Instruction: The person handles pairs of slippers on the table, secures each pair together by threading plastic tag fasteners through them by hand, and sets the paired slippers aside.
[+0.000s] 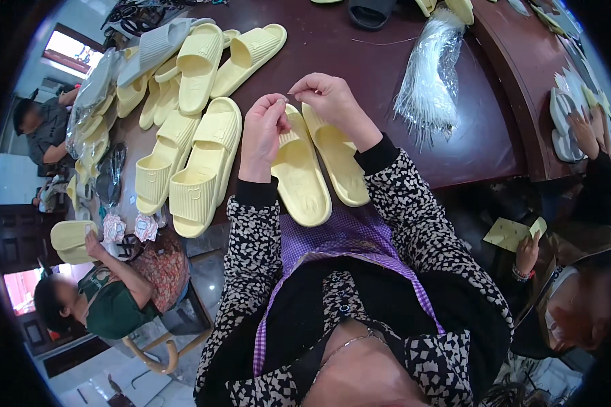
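My left hand is closed in a pinch above a pale yellow slide slipper at the table's near edge. Close by, my right hand pinches with thumb and forefinger, the two sets of fingertips almost meeting. Whatever sits between them is too small to make out. Below my right hand lies a second yellow slipper, side by side with the first; my hands hide parts of both. To the left of my left hand rests another yellow pair, a nearer slipper and one beside it.
More yellow slippers and a grey one pile up at the far left. On the right lies a clear bag of thin white plastic strands. A dark slipper sits at the far edge. Co-workers handle slippers and cards on both sides.
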Demonstrator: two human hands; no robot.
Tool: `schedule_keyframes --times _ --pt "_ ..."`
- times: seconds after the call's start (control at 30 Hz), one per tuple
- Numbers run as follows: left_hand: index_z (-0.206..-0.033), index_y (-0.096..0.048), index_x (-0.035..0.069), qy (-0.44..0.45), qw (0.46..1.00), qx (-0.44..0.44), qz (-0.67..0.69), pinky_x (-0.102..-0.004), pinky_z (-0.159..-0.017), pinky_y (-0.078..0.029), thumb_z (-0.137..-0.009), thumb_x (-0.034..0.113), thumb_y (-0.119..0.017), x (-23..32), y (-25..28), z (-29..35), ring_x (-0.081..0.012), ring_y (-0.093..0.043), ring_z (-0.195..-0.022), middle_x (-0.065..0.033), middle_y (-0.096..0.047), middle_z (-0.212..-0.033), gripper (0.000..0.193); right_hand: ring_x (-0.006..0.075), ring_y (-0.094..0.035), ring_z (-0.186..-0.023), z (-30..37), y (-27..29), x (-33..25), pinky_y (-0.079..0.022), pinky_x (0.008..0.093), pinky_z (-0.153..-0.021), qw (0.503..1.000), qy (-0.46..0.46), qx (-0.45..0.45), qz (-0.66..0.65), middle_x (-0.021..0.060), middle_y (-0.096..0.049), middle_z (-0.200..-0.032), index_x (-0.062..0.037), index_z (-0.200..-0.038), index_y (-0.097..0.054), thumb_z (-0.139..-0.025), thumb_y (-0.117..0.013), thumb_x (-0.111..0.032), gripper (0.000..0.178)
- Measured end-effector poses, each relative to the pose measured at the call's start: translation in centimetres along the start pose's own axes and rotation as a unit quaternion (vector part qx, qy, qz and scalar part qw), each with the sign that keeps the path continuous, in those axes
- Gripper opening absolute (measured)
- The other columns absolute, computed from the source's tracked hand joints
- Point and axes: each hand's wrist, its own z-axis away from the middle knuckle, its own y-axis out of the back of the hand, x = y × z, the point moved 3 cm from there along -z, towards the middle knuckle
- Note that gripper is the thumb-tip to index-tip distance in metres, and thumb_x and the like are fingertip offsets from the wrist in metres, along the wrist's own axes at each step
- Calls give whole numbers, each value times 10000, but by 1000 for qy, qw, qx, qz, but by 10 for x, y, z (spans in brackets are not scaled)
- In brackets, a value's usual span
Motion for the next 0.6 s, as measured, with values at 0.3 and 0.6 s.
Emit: schedule_keyframes --times 0.3,0.6 --pt "-987 -625 48 -6 1000 -20 7 -208 -556 -416 -948 116 -585 -1 0 3 -49 -489 -597 34 -545 -728 88 244 -617 -746 2 2 -8 -494 345 -697 972 177 14 153 71 -650 -766 -69 -837 -706 -758 -702 -27 90" --pt "-985 -625 45 6 1000 -22 11 -209 -568 -432 -946 112 -590 -2 2 3 -49 -484 -603 33 -540 -716 85 256 -627 -699 3 0 -9 -486 376 -627 969 195 27 149 75 -647 -694 -76 -755 -692 -761 -687 -83 11"
